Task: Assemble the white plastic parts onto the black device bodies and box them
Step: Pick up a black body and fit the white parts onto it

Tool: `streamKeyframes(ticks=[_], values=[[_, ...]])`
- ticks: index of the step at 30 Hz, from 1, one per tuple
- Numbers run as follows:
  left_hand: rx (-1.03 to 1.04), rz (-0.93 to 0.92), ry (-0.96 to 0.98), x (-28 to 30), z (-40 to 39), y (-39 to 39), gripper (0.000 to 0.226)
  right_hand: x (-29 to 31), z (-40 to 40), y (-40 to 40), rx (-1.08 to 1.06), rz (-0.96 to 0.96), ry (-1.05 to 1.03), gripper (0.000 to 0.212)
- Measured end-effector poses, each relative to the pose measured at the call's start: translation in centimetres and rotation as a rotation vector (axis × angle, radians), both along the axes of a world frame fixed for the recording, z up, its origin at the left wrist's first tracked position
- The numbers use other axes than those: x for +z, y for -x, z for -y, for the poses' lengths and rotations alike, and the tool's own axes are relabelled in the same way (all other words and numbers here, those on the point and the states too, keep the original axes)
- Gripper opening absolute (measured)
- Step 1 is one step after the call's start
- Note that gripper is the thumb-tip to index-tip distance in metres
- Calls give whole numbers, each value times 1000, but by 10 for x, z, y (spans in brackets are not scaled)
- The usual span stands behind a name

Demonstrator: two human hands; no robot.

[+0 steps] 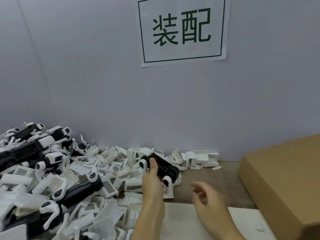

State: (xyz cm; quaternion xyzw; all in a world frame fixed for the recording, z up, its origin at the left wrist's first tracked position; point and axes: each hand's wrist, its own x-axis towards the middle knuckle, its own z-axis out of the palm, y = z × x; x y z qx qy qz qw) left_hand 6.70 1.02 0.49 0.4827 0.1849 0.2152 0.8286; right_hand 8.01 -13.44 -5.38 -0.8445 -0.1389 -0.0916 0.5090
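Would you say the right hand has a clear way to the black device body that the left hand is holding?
Probably yes. The right hand hovers open and empty just right of the black device body, with only bare table between them; the left hand grips its near left part, leaving its right end exposed.

Parts pile [72,179] lies left of cardboard box [284,184]; held device body [160,166] between pile and box; wall sign [183,30] above, behind.

On the far wall [86,75] we see a white paper sign [183,30] with green characters inside a green border. Nearest us, a white sheet [181,220] lies on the brown surface [207,177].
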Motion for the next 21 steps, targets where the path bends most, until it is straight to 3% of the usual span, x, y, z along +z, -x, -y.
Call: streamKeyframes(ticks=[5, 9, 12, 15, 21], values=[[-28, -83, -220, 7, -14, -1, 29, 6, -31, -16, 78, 42, 314, 40], [-73, -79, -325, 17, -17, 4, 36, 11, -55, -29, 98, 5, 400, 24], [-92, -63, -312, 17, -17, 7, 22, 10, -64, -37, 85, 53, 490, 5], [-114, -40, -268, 13, -17, 6, 18, 9, -61, -36, 31, 66, 427, 24], [-178, 12, -112, 11, -12, 5, 23, 12, -26, -34, -124, 62, 135, 14]])
